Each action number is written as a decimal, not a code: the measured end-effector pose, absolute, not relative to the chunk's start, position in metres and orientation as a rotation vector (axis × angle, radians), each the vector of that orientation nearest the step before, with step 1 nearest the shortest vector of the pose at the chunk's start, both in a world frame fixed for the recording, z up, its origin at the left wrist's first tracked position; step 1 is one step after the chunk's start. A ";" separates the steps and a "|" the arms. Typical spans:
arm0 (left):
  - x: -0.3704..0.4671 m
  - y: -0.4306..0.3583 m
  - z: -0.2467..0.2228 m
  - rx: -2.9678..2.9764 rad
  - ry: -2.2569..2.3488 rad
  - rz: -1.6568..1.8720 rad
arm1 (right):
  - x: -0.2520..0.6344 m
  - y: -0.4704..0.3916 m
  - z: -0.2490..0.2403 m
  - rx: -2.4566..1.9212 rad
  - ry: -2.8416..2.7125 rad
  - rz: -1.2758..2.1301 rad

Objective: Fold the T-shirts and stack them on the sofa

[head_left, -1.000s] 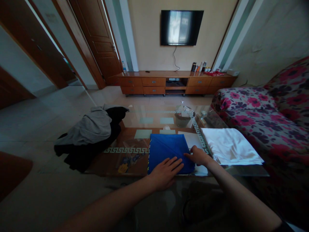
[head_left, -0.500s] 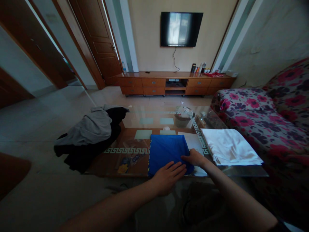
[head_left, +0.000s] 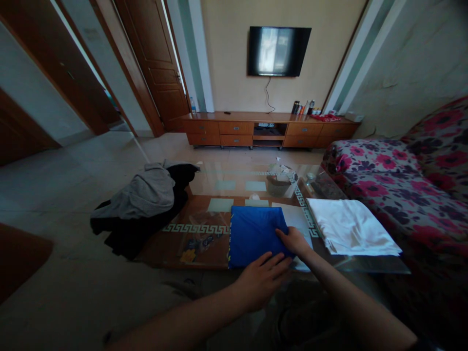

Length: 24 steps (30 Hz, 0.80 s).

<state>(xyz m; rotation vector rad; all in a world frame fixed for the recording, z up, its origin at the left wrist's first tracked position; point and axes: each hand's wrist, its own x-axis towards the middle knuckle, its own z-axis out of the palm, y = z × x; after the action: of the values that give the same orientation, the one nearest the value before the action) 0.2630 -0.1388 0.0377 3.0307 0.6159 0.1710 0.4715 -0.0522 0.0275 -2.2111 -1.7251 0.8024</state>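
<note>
A blue folded cloth (head_left: pixel 254 234) with a yellow-specked left edge lies flat on the glass coffee table (head_left: pixel 204 263); I cannot tell what kind of garment it is. At its right edge, my right hand (head_left: pixel 294 241) grips the fabric, thumb on top and the other fingers partly hidden. My left hand (head_left: pixel 263 279) rests on the near right corner, its fingers stretched out flat over the cloth. To the right of both hands, a white folded cloth (head_left: pixel 353 226) lies on the glass.
Grey and black clothes (head_left: pixel 146 195) are heaped over the table's left end. Below the glass I see a basket (head_left: pixel 278 186). A flowered sofa (head_left: pixel 387 187) stands at the right, and a long wooden TV cabinet (head_left: pixel 236 127) runs along the far wall.
My left hand has slid slightly right and down toward the near right corner of the blue cloth. My right hand keeps its place on the right edge. The whole view has shifted a little.
</note>
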 end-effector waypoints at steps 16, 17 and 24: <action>0.254 -0.185 -0.047 2.922 0.598 -0.360 | 0.486 -0.031 0.122 -2.405 -2.020 0.187; 0.254 -0.185 -0.047 2.913 0.610 -0.392 | 0.490 -0.026 0.135 -2.385 -2.055 0.149; 0.250 -0.191 -0.044 2.831 0.642 -0.409 | 0.537 0.008 0.215 -2.313 -2.120 -0.119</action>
<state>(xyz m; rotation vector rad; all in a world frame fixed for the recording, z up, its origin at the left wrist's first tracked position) 0.2501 -0.1908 -0.0443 2.8310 0.6417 -0.4090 0.5373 0.0082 0.2147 -2.3135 -2.1196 -0.1188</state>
